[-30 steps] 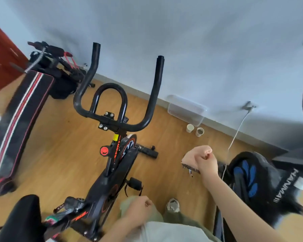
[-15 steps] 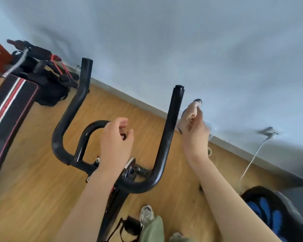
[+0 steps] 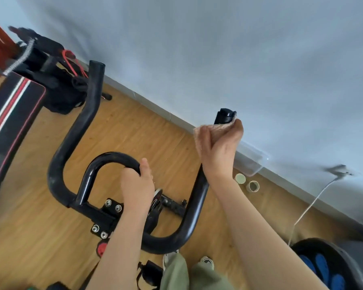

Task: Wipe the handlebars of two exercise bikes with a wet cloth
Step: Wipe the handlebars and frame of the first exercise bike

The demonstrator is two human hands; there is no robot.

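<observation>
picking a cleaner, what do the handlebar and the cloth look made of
Handlebar: looks like metal tube with a glossy black coat; bright highlights run along its bends. Cloth: seems soft textured fabric, pinkish-tan and matte; it folds around the bar end under the right hand. Fibre cannot be told.

at my nine o'clock lies a striped bench (image 3: 11, 109); toward three, two paper cups (image 3: 253, 186) stand just beside a clear tub (image 3: 250, 162).

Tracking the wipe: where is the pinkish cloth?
Head view, right of centre: pinkish cloth wraps the right tip of the black handlebar, gripped by the right hand.
</observation>
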